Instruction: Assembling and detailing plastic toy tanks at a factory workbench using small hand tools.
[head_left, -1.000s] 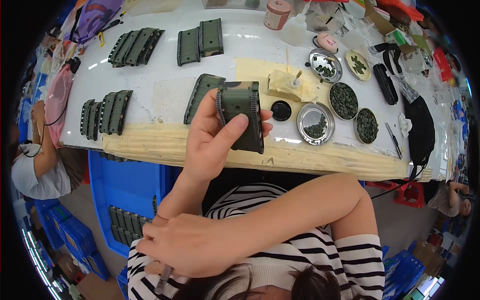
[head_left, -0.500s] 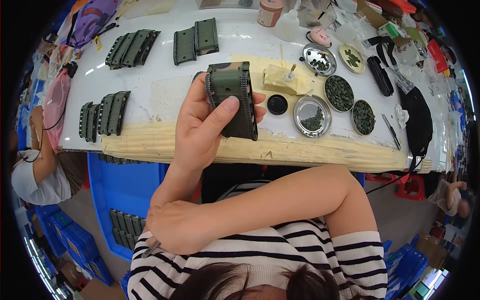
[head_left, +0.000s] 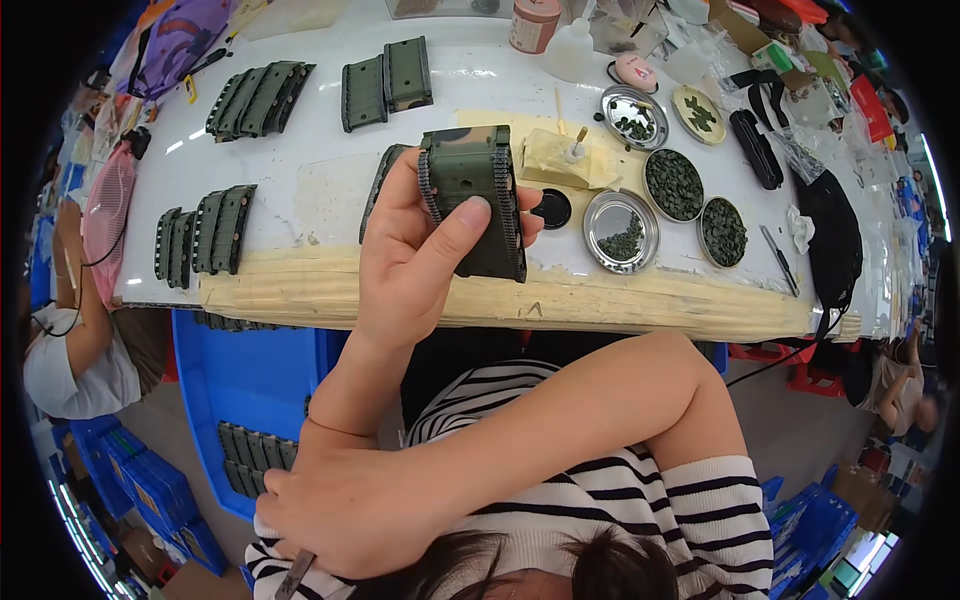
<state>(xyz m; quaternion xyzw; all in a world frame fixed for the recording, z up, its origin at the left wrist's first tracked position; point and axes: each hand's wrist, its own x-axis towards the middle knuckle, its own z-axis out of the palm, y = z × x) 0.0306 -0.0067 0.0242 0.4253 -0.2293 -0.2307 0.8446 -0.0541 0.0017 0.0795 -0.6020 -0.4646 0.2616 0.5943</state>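
My left hand is raised over the table's front edge, gripping a green-and-brown camouflage model piece with toothed dark strips along its sides, like a toy tank hull. The thumb presses on its face; fingertips show past its far edge. Just behind the wrist, another such green piece on the table is partly hidden. My right arm crosses my body, and my right hand is closed beside my left elbow. A thin metal tool, perhaps tweezers, juts from under it; its other end is hidden.
More green pieces stand in groups on the table's left half. Right of centre are a tape-covered block and round dishes of small dark-green parts. A blue tray holding similar pieces sits below the table; people work at both sides.
My left hand and the model piece have shifted slightly right. My right hand has moved down and left along my left arm, exposing more of the metal tool.
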